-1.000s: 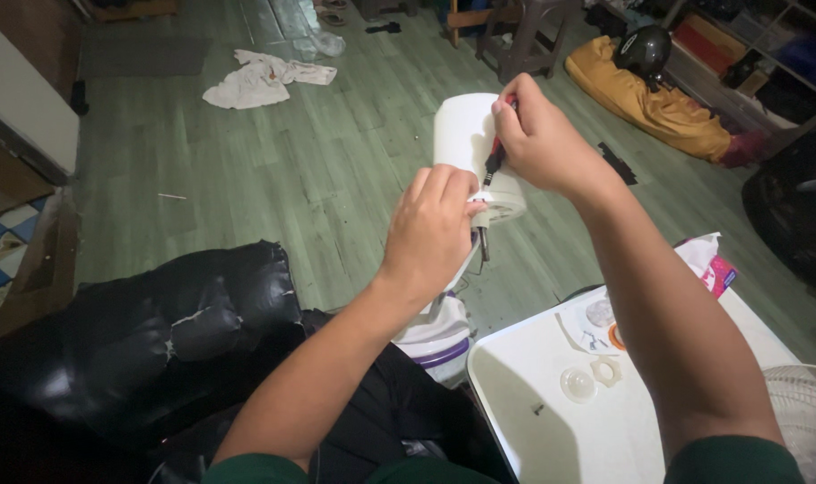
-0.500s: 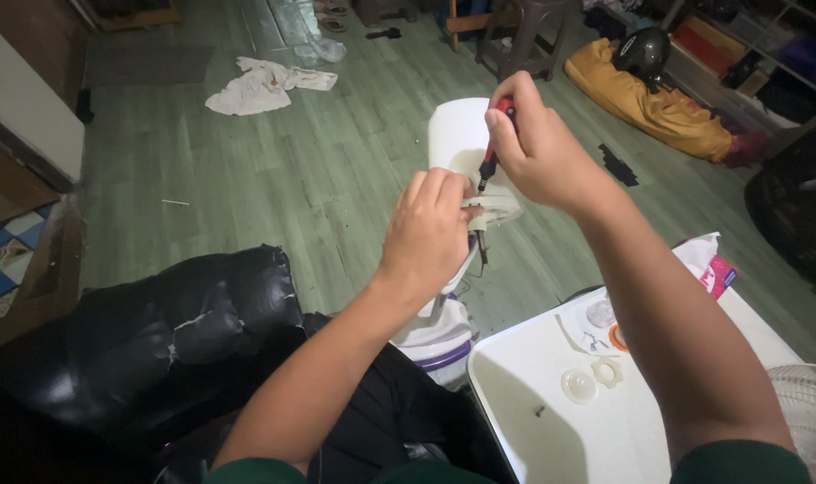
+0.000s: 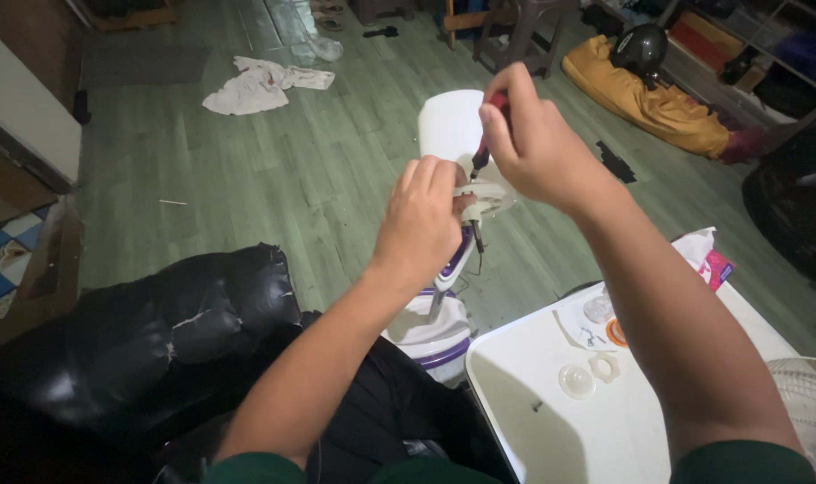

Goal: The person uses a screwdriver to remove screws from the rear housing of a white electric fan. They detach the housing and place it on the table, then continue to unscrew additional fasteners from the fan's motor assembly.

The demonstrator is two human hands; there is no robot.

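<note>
We observe the left hand [image 3: 419, 220] closed around the neck of a white plastic fan motor housing [image 3: 448, 130], its fingers [image 3: 426, 175] curled over the front of the part, which is held up above the green plank floor [image 3: 273, 170]. The right hand [image 3: 533, 143] is closed on a red-and-black-handled screwdriver [image 3: 485, 148], gripped between thumb and fingers, the tip pointing down into the housing just beside the left hand. Below the hands stands the white and purple plastic fan base [image 3: 435, 327], next to a black leather seat [image 3: 157, 332]. At lower right we note a white bench [image 3: 533, 448] carrying a clear round cap [image 3: 576, 381], a pale toothed ring nut [image 3: 604, 367] and an orange ring [image 3: 616, 332]. On the floor further off lie a crumpled white cloth [image 3: 260, 82] and a yellow bag [image 3: 659, 103] with a dark helmet [image 3: 639, 47] resting on it.
</note>
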